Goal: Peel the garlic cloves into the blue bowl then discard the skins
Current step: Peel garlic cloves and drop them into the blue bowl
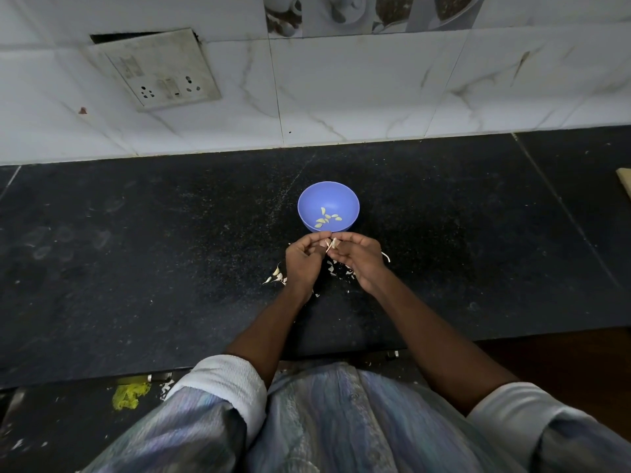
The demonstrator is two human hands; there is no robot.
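Observation:
A blue bowl (328,199) stands on the black counter with several peeled garlic cloves (327,218) lying in its bottom. Just in front of the bowl, my left hand (304,261) and my right hand (358,257) meet, both pinching one garlic clove (332,244) with loose skin hanging from it. Unpeeled cloves (277,275) lie on the counter left of my left hand. Scraps of garlic skin (336,269) lie scattered under and between my hands, partly hidden by them.
The black counter (136,250) runs up to a white tiled wall with a socket plate (153,68). A pale wooden edge (625,182) shows at the far right. Something yellow (129,396) and white scraps lie below the counter's front edge.

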